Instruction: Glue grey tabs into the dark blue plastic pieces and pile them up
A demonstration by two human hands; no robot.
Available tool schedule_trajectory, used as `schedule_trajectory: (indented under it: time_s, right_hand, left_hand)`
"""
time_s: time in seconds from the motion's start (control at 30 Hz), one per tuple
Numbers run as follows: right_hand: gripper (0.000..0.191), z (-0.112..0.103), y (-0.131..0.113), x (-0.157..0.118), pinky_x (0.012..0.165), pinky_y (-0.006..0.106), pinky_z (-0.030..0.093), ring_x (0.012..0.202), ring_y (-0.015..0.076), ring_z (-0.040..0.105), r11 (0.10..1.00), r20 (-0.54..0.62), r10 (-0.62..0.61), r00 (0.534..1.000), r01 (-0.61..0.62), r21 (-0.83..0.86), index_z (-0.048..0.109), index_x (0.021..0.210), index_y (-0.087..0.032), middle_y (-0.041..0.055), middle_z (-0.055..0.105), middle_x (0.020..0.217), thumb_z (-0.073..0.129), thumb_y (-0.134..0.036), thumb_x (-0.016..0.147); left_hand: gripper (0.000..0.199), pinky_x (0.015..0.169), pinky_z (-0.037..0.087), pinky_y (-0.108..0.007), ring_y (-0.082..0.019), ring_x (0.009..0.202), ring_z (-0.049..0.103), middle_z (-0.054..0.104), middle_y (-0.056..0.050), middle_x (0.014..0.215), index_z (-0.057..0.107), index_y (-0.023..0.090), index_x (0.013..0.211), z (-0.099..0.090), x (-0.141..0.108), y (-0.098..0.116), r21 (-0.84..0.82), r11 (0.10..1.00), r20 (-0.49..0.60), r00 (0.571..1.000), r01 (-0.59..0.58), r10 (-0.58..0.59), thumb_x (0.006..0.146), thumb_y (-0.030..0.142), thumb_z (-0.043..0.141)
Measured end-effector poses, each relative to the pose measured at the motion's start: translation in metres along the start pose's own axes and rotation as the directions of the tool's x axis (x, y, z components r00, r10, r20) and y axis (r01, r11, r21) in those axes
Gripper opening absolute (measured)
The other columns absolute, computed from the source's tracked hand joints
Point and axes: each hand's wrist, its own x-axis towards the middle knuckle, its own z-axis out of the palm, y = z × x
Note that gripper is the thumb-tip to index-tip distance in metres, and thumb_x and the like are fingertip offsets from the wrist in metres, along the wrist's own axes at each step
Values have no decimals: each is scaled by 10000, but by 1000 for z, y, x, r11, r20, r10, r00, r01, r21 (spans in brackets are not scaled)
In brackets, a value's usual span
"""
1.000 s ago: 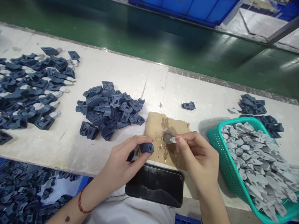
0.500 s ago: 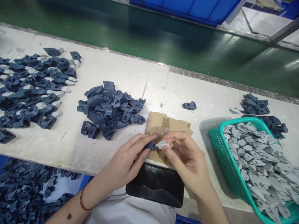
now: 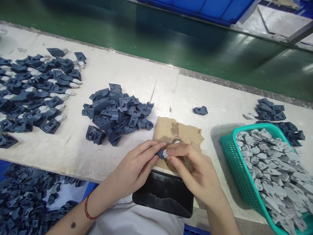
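Observation:
My left hand [image 3: 137,164] pinches a small dark blue plastic part [image 3: 160,154] between thumb and fingers. A light grey plastic piece [image 3: 165,154] is gripped by the fingertips of my right hand [image 3: 193,166], its end meeting the blue part; how deep it sits inside is hidden. Both hands are over a piece of brown cardboard [image 3: 186,130] on the white table [image 3: 129,71]. Just behind my right fingers, a small round shiny metal thing [image 3: 177,141] shows in part. Below the hands lies a black phone-like slab [image 3: 162,194].
Loose blue parts form a pile [image 3: 117,112] left of the cardboard. Further left spread blue parts joined with grey pieces [image 3: 36,91]. A green basket [image 3: 234,163] at right holds grey pieces. One blue part [image 3: 200,110] lies alone. A green belt [image 3: 97,29] runs behind.
My right hand has brought the grey piece left against the blue part, where before more of it showed. The round metal thing has come into sight behind my fingers.

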Motion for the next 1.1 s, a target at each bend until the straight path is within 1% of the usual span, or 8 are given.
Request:
schedule_trajectory:
  time_s: [0.23,0.33,0.43,0.5,0.67,0.77,0.97,1.1]
  right_hand:
    - [133,-7,-8,6,787,283,559,902,177,722,997,111,42,993,-34,-69,626,977,-244,23,737,920,535,-173,1044]
    - [102,-7,-5,5,772,267,560,888,170,726,997,59,65,996,-63,-37,630,969,-244,16,743,922,570,-192,1032]
    - [80,-4,-2,1,768,249,555,902,158,722,996,-5,86,996,-86,10,637,989,-250,11,741,955,585,-205,1030]
    - [73,-2,-1,-1,728,238,546,861,149,711,993,-15,115,993,-114,40,645,984,-249,7,727,931,593,-230,1032]
    - [118,0,-5,0,596,215,505,683,122,658,977,12,181,983,-181,115,656,924,-229,-11,688,796,618,-281,1023]
    - [133,0,-9,1,589,211,519,682,127,672,973,26,179,983,-181,144,663,901,-224,-3,707,794,625,-278,1016]
    - [93,4,-16,-2,679,203,561,796,138,724,982,2,147,989,-146,120,654,916,-241,-4,759,890,638,-254,1007]
    - [93,6,-23,-5,674,219,555,794,146,722,990,-10,138,990,-138,40,677,974,-253,1,762,911,602,-260,1028]
  left_hand:
    - [418,1047,580,-338,-204,1215,671,674,-123,1317,568,222,1451,-1,0,0,9,1000,26,999,-19,19,1072,113,430]
    - [419,1059,576,-339,-212,1239,668,661,-120,1346,545,227,1467,1,-1,-1,25,1000,13,1000,-7,6,1059,144,501]
    - [412,1044,583,-307,-209,1220,682,679,-112,1313,558,207,1426,4,-2,-2,69,998,-64,998,-12,17,1020,172,613]
    - [334,1028,586,-284,-193,1178,701,710,-108,1251,589,187,1353,5,-3,-2,114,992,-97,993,-51,63,1022,141,594]
    - [224,954,611,-280,-195,1070,739,754,-115,1141,591,169,1251,3,-4,0,205,969,-83,984,-140,160,1046,121,515]
    - [221,914,621,-287,-204,1040,751,762,-117,1129,589,185,1251,1,-6,-1,189,971,-87,982,-149,168,1053,138,502]
    - [236,863,618,-303,-214,970,756,777,-112,1083,611,197,1260,-1,-9,-2,152,971,-95,975,-185,201,1052,168,501]
    - [148,759,577,-313,-205,823,703,769,-80,928,646,187,1148,-2,-5,1,197,956,-125,961,-218,245,1038,203,549]
